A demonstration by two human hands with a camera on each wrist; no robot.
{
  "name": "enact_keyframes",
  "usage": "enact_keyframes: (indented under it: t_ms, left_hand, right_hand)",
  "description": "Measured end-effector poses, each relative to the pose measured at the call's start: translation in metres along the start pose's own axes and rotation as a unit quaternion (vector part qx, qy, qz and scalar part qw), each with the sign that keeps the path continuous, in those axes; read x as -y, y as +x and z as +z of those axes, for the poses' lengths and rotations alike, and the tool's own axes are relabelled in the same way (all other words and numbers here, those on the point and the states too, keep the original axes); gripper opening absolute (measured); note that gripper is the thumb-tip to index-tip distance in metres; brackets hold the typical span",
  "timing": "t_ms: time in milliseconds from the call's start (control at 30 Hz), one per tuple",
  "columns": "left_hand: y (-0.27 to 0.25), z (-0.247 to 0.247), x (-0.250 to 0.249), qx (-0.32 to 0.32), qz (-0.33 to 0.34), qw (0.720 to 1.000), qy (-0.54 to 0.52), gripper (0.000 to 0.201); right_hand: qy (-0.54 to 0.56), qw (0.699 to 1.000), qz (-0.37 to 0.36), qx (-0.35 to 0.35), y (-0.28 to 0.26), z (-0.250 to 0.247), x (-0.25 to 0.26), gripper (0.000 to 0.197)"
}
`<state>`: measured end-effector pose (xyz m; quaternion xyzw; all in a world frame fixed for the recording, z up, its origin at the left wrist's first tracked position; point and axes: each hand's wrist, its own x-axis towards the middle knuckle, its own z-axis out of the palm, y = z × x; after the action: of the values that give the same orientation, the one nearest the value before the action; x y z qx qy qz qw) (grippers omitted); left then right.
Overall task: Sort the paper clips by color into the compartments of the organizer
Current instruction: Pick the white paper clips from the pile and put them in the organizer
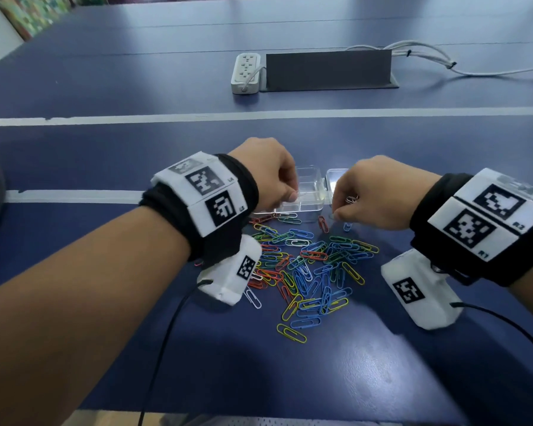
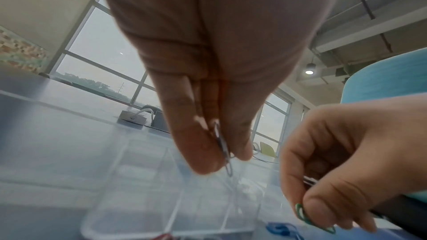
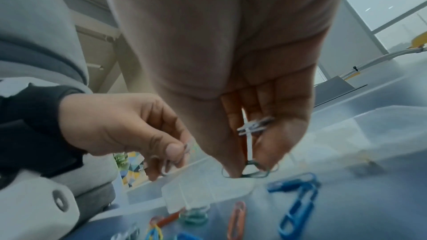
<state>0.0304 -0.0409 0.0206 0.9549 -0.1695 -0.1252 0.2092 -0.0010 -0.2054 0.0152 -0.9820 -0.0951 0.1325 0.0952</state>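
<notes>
A clear plastic organizer [image 1: 308, 207] stands on the blue table, just beyond a pile of mixed-colour paper clips [image 1: 308, 269]. My left hand [image 1: 291, 196] hovers over the organizer's left side and pinches a white paper clip [image 2: 223, 145] between thumb and fingers above a compartment [image 2: 161, 198]. At the organizer's right front corner, my right hand [image 1: 336, 213] pinches a green paper clip [image 3: 250, 172] at its fingertips. It also keeps a few white clips [image 3: 254, 125] tucked against the curled fingers. The compartments look see-through; I cannot tell what they hold.
A white power strip [image 1: 246, 72] and a dark grey box [image 1: 328, 70] with white cables [image 1: 428, 56] lie far back on the table. Loose red, orange and blue clips [image 3: 298, 203] lie beside the organizer's near wall.
</notes>
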Motion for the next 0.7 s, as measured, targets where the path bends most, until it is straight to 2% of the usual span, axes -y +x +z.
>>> enact_keyframes:
  t_ms: [67, 200, 333, 533, 700]
  left_hand:
    - [0.011, -0.001, -0.008, 0.002, -0.009, 1.0, -0.02, 0.003]
    - [0.029, 0.006, -0.023, -0.004, 0.001, 0.999, 0.037, 0.008]
    - [0.032, 0.01, -0.027, 0.006, -0.013, 0.999, 0.047, 0.007]
    - [0.028, 0.006, -0.02, -0.004, -0.027, 1.0, 0.0, 0.027]
    - [0.023, 0.004, -0.012, 0.001, -0.03, 0.999, -0.018, 0.023]
  right_hand:
    - [0.021, 1.0, 0.009, -0.012, 0.003, -0.008, 0.003, 0.014]
    - [0.091, 0.994, 0.06, -0.011, 0.012, -0.016, 0.003, 0.015]
    - [0.162, 0.982, 0.096, -0.003, 0.024, -0.015, 0.001, 0.017]
    - [0.151, 0.984, 0.096, -0.004, 0.037, -0.016, 0.013, 0.02]
    - [0.166, 0.98, 0.106, 0.014, 0.041, -0.016, 0.018, 0.018]
